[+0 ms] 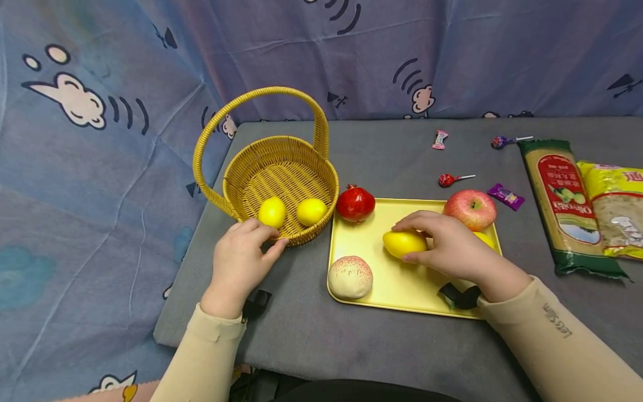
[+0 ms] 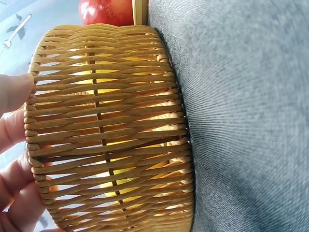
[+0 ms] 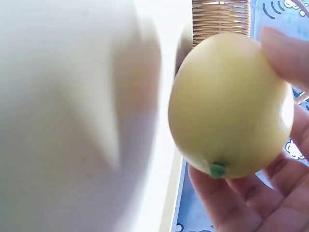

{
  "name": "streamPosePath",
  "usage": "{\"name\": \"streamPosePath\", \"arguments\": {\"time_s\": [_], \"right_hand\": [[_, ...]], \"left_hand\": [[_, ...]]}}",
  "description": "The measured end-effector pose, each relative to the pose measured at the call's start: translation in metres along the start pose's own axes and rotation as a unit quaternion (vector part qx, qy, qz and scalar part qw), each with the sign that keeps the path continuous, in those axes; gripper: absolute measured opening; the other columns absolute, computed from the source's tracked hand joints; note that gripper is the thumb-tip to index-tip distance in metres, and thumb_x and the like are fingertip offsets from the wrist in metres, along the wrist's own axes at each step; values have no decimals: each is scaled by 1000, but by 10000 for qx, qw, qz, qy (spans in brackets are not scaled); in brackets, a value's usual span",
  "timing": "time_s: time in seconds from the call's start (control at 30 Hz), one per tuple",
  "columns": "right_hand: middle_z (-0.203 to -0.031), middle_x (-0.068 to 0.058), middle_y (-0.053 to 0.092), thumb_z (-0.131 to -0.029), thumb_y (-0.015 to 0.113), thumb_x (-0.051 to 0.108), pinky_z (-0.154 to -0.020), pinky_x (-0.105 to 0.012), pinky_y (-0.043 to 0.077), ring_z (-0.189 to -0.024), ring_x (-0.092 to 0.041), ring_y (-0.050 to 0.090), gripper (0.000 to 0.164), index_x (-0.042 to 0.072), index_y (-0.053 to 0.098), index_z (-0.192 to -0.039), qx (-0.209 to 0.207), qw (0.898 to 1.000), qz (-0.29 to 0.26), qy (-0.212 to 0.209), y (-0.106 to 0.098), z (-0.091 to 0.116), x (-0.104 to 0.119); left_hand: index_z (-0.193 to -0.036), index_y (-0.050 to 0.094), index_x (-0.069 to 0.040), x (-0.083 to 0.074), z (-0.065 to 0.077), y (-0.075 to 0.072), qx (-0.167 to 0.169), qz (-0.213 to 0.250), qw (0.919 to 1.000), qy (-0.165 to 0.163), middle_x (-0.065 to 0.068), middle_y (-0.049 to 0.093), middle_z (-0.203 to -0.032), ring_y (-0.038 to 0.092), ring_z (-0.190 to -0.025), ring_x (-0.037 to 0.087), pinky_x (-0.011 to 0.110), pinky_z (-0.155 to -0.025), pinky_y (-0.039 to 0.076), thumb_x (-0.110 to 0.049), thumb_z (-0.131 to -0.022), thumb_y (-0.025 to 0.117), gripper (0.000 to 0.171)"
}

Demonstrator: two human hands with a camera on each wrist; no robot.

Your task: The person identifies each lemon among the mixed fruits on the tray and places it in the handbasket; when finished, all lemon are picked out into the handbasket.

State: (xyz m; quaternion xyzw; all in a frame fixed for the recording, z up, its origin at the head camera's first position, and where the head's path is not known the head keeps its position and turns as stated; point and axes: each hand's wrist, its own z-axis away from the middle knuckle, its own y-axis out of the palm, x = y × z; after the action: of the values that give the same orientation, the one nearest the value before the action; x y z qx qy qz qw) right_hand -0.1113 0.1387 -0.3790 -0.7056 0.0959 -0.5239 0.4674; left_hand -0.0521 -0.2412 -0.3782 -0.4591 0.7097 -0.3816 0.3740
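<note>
My left hand (image 1: 241,257) holds the near rim of a yellow woven basket (image 1: 246,167) with an arched handle. Inside it lie two lemons, one (image 1: 272,212) close to my fingers and another (image 1: 311,211) to its right. Over the yellow tray (image 1: 392,290), my right hand (image 1: 447,243) grips a lemon (image 1: 404,244) between thumb and fingers; the right wrist view shows a green nub on this lemon (image 3: 231,106). A red pomegranate (image 1: 355,203), a pale peach (image 1: 350,277) with pink speckles and an apple (image 1: 470,210) sit on the tray. Another yellow fruit (image 1: 484,239) is partly hidden behind my right hand.
Behind the tray lie a red lollipop (image 1: 446,180), a purple-wrapped candy (image 1: 506,196), a pink candy (image 1: 439,139) and a dark lollipop (image 1: 498,142). Two food packs, one green-and-tan (image 1: 562,206) and one yellow (image 1: 620,206), lie at the right. Patterned cloth (image 1: 372,67) hangs behind the grey table.
</note>
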Motion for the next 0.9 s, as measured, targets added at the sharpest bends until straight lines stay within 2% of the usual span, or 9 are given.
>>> {"name": "streamPosePath", "arguments": {"time_s": [0.2,0.57,0.9], "right_hand": [[-121,3,68,-79,89,22,-94,-49,51,-112,-19,60,47,20,71,-121,-12,9995,-300,-25,-1,-3,3],[-121,7,68,-79,89,24,-88,-43,53,-108,-12,61,48,23,71,-123,-191,9973,-464,-541,-6,-12,14],[-126,9,65,-83,86,25,-94,-47,52,-112,-13,59,44,26,70,-125,-163,9941,-645,-861,-12,-30,36]], "left_hand": [[-89,77,-19,1,1,-2,-25,-13,10000,-1,-3,69,-89,58,-75,20,34,-65,48,-37,-88,80,18],[-90,77,-20,3,2,-3,27,-40,10000,-38,-3,68,-90,59,-77,20,35,-68,50,-40,-89,79,20],[-89,78,-21,2,-1,-1,71,57,10000,-27,-4,68,-90,59,-78,19,35,-69,50,-41,-88,79,20]]}}
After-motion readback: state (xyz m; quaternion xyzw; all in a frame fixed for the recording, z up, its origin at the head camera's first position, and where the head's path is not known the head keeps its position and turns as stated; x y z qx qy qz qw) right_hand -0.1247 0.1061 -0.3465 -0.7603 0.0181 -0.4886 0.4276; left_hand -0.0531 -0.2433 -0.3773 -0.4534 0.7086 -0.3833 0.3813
